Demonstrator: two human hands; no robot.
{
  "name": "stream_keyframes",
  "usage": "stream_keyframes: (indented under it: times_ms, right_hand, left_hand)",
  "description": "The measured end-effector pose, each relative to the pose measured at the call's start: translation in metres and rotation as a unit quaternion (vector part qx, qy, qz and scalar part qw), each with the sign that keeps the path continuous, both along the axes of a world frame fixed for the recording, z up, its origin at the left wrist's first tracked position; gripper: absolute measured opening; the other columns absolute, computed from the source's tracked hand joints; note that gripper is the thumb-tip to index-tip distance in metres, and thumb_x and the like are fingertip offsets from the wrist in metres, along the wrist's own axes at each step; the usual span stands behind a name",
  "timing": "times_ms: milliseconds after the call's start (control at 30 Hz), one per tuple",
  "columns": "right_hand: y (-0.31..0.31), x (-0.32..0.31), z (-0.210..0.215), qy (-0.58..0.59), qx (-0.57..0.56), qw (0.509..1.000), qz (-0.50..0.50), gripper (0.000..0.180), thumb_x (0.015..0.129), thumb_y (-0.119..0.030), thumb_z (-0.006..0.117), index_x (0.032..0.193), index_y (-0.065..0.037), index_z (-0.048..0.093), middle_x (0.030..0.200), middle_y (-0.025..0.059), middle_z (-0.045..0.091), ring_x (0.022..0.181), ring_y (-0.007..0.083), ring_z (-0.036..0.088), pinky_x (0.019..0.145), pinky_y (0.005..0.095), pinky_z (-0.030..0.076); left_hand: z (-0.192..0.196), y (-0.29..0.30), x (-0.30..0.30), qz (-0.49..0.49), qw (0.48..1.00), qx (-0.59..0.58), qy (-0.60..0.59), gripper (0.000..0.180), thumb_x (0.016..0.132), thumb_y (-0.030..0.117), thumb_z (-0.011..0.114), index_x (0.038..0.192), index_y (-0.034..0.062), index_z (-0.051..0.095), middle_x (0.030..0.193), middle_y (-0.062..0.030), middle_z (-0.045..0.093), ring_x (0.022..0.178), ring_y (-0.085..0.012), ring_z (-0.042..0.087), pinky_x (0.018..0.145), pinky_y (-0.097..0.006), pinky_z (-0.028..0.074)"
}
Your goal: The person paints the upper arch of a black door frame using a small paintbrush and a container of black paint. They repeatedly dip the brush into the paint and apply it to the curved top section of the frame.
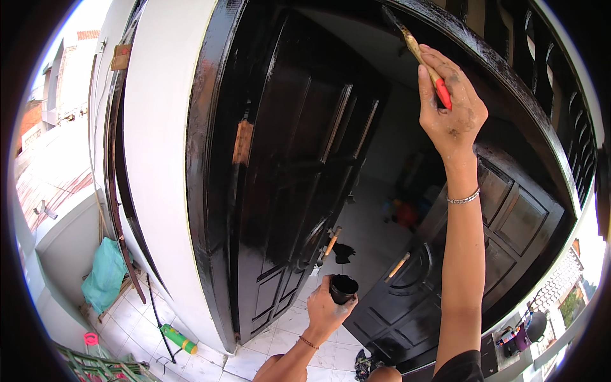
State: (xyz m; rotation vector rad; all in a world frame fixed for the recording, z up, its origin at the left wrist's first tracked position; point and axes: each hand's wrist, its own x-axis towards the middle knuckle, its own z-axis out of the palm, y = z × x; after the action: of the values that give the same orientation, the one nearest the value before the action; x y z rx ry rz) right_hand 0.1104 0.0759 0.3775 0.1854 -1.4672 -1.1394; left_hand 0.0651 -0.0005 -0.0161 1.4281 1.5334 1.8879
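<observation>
Right hand (463, 113) pinches a red-ended wooden paintbrush (414, 47), held up near the upper door frame (509, 73); left hand (323, 312), curled round a black open cup (342, 295), sits lower, near a black panelled door (296, 146)

White wall (159, 127) to the left, tall and plain, bright in daylight. Underfoot, pale floor tiles (248, 363), grey joints showing. Low grey parapet (67, 232) at far left; past it, a reddish ribbed roof (57, 184) and glaring sky. Indoors much dimmer: grey inner floor (375, 197), deep shadow, far details blurred. Upper right, dark window bars (550, 73) with curved metalwork. Greenery (571, 307) outside, lower right.
</observation>
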Motion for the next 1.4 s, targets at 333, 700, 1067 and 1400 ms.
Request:
stream_keyframes:
  times_ms: [333,700,1067,1400]
  right_hand:
    - [0.011,0.019,-0.028,0.237,-0.092,0.964,0.079,0.017,0.100,-0.006,0.067,0.114,0.003,0.073,0.113,0.0131,0.078,0.100,0.0208,0.077,0.089,0.0284,0.060]
    - [0.000,-0.140,-0.025,0.319,-0.240,0.783,0.476,0.046,0.108,-0.024,0.056,0.137,0.013,0.055,0.109,0.0137,0.068,0.093,0.0149,0.062,0.090,0.0264,0.049]
    - [-0.021,-0.181,-0.061,0.242,-0.251,0.797,0.493,0.044,0.109,-0.018,0.054,0.142,0.010,0.051,0.136,0.0163,0.060,0.113,0.0222,0.067,0.100,0.0297,0.053]
    - [-0.024,-0.202,-0.052,0.132,-0.280,0.790,0.530,0.039,0.109,-0.017,0.055,0.138,0.009,0.054,0.133,0.0143,0.058,0.114,0.0185,0.062,0.098,0.0291,0.052]
  left_hand:
    - [0.001,0.000,-0.005,0.010,1.000,0.009,-0.013,0.048,0.073,0.026,0.088,0.108,0.0081,0.061,0.091,-0.0135,0.076,0.083,-0.0358,0.076,0.075,-0.043,0.061]
    - [0.000,0.002,-0.005,0.011,1.000,-0.003,-0.015,0.049,0.071,0.027,0.089,0.107,0.0073,0.062,0.090,-0.0145,0.076,0.084,-0.0367,0.075,0.075,-0.045,0.060]
    - [-0.012,0.010,-0.004,0.003,0.999,0.030,-0.029,0.051,0.073,0.028,0.089,0.110,0.0055,0.061,0.088,-0.0170,0.074,0.080,-0.0385,0.073,0.071,-0.046,0.058]
    - [-0.021,0.019,0.003,-0.001,0.996,0.084,0.030,0.054,0.072,0.027,0.089,0.113,0.0034,0.062,0.091,-0.0181,0.072,0.080,-0.0392,0.071,0.072,-0.044,0.056]
